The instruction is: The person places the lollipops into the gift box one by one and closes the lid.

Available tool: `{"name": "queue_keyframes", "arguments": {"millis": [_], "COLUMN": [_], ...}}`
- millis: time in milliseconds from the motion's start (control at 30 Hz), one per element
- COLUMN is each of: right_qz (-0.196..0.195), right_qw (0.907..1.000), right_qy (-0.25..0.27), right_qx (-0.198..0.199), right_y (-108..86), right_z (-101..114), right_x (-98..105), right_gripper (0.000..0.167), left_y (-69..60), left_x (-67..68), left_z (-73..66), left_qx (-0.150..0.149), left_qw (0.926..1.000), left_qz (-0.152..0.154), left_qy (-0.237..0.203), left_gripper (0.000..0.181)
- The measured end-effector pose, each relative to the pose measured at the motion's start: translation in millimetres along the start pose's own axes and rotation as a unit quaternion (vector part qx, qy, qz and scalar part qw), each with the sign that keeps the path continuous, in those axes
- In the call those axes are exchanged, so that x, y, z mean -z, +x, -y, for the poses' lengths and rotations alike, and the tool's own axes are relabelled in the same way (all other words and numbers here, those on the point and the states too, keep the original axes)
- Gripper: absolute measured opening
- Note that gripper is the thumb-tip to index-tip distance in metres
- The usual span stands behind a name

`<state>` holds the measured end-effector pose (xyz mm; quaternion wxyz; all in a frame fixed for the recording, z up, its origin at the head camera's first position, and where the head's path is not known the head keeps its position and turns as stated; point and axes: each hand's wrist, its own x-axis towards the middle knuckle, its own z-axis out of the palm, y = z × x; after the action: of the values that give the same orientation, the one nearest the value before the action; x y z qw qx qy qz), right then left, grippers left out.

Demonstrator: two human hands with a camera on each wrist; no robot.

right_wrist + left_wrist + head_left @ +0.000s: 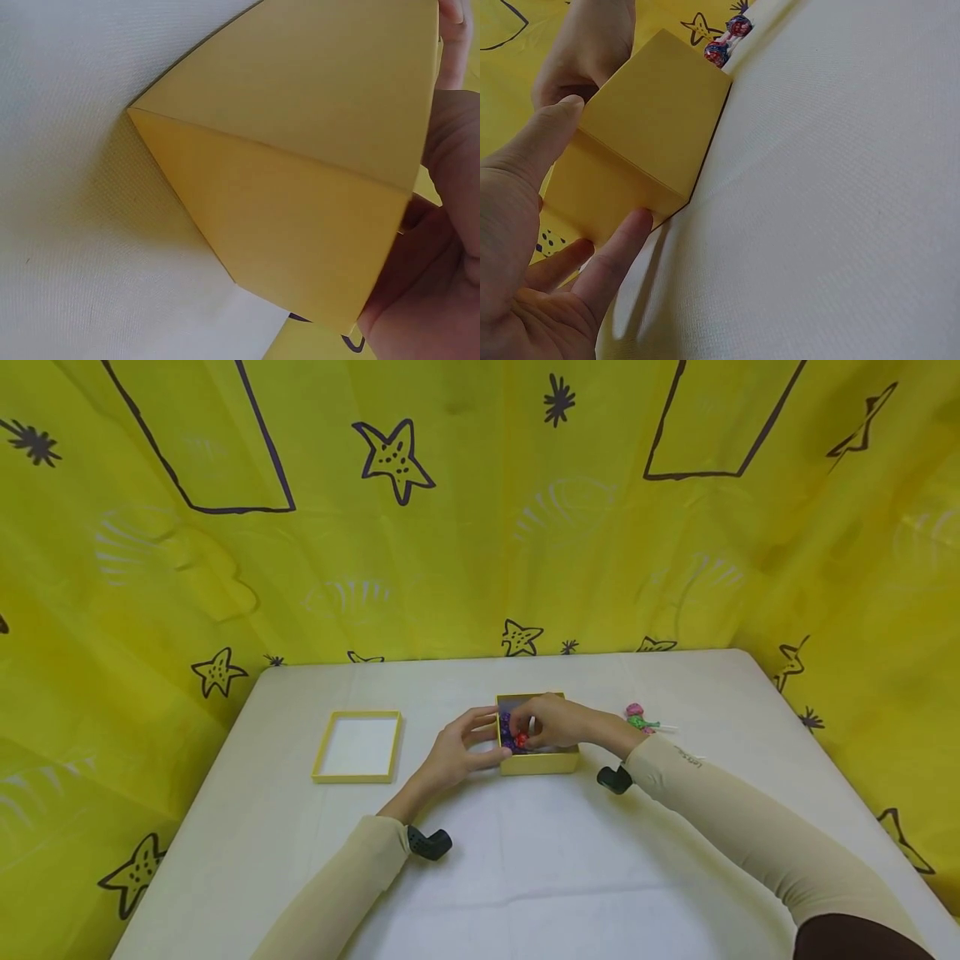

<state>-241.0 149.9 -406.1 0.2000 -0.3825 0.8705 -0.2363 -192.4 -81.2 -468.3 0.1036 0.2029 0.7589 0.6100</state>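
Note:
A yellow open-topped box (542, 765) stands on the white table, with purple-wrapped lollipops (508, 744) along its left inside. My left hand (455, 753) rests against the box's left side, thumb near the front corner. In the left wrist view its fingers (619, 259) lie fairly straight on the box wall. Reaching in from above, my right hand (551, 720) pinches a red-wrapped lollipop (521, 740) with curled fingers. The right wrist view shows the box's outer walls (292, 217) hiding those fingertips; part of the right hand (427, 277) appears at the edge.
A shallow yellow-rimmed lid (319, 748) lies left of the box, white inside up. To the right are lollipops in pink and green wrappers (637, 720) with white sticks. Behind the table hangs a yellow patterned curtain (465, 568).

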Motion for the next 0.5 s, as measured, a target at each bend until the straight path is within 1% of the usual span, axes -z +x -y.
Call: {"name": "queue_keyframes", "arguments": {"millis": [100,300,500], "right_qz": [0.000,0.001,0.004], "right_qw": [1.0000,1.0000,0.9999], "right_qy": [0.002,0.001,0.004], "right_qx": [-0.001,-0.006,-0.010], "right_y": [0.1,0.9,-1.2], "right_z": [-0.7,-3.2,-0.9], "right_x": [-0.3,-0.2,2.9], "right_gripper": [0.014,0.015,0.015], "left_y": [-0.1,-0.2,0.1], "left_x": [-0.2,-0.5,-0.3], "left_z": [-0.3,-0.1,0.3], "left_qx": [0.006,0.001,-0.002], "left_qw": [1.0000,1.0000,1.0000], "left_qz": [0.000,-0.001,-0.003], "left_qy": [0.002,0.002,0.006], "left_gripper": [0.070,0.069,0.070]}}
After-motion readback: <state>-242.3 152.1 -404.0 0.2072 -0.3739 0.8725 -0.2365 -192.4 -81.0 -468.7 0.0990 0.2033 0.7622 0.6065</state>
